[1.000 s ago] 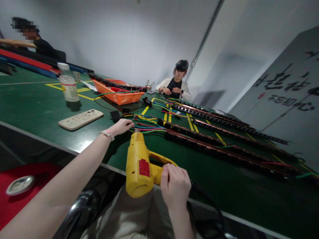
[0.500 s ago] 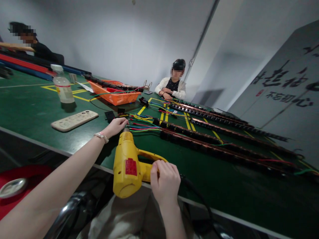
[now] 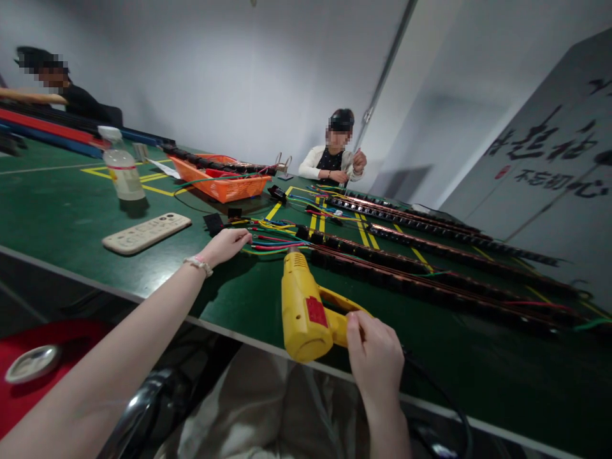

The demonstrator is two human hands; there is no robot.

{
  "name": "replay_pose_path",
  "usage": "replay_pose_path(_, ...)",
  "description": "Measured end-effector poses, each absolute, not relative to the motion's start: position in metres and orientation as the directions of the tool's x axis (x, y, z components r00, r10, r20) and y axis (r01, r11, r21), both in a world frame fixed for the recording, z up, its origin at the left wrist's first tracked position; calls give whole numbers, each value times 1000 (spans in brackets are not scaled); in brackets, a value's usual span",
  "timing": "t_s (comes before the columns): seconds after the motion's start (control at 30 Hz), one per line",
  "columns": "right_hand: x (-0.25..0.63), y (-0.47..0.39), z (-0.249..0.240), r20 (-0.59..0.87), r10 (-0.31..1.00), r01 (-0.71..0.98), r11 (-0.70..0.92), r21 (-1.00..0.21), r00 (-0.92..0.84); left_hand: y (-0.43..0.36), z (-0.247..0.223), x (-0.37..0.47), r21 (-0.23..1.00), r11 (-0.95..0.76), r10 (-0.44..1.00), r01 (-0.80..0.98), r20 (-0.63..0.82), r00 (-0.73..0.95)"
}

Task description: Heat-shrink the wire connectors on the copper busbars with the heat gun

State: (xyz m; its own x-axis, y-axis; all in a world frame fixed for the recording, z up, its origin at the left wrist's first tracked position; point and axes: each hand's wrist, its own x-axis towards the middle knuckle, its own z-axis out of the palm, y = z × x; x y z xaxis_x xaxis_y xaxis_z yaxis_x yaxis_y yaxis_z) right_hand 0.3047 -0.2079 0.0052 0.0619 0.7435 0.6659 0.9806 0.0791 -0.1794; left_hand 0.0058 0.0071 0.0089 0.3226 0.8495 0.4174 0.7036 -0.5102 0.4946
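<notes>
My right hand [image 3: 377, 350] is wrapped round the handle of a yellow heat gun [image 3: 304, 312], whose nozzle points away from me at the coloured wires [image 3: 282, 245]. Over the green table, my left hand [image 3: 228, 247] has its fingers pressed together at the left ends of these wires. What it pinches is too small to make out. The wires run right into long black strips with copper-coloured lines [image 3: 382, 271]. Just beyond my left hand lies a black block [image 3: 213, 222].
A phone [image 3: 146, 234] and a bottle [image 3: 122, 167] stand left on the table [image 3: 191, 280]. Behind are an orange basket [image 3: 239, 189] and a person [image 3: 331, 159] across the table. Another person [image 3: 81, 99] sits far left. A red stool [image 3: 71, 344] is at lower left.
My right hand has carried the heat gun to the right, away from my left hand. My left hand has barely moved. The person across the table has raised one hand.
</notes>
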Motion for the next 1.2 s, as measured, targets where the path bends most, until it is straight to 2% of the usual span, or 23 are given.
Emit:
replay_pose_path(0.17,319,-209,5,676,730,988,4,-152,101,6,11,6,473,-504,850,723,421,317)
replay_pose_path(0.37,320,-210,3,656,752,992,31,-120,56,1,17,6,457,-489,846,743,457,275)
replay_pose_path(0.6,325,-218,6,647,747,981,193,13,-155,-4,21,8,420,-456,828,784,524,201)
replay_pose_path(0.73,314,-221,8,643,740,974,219,48,-199,-4,22,8,420,-453,831,786,517,203)
replay_pose_path(0.9,290,-220,9,655,726,962,272,9,-211,-2,21,8,452,-431,849,781,495,182)
replay_pose_path(1.2,250,-212,3,649,735,915,377,-148,-198,3,17,6,452,-446,830,773,532,168)
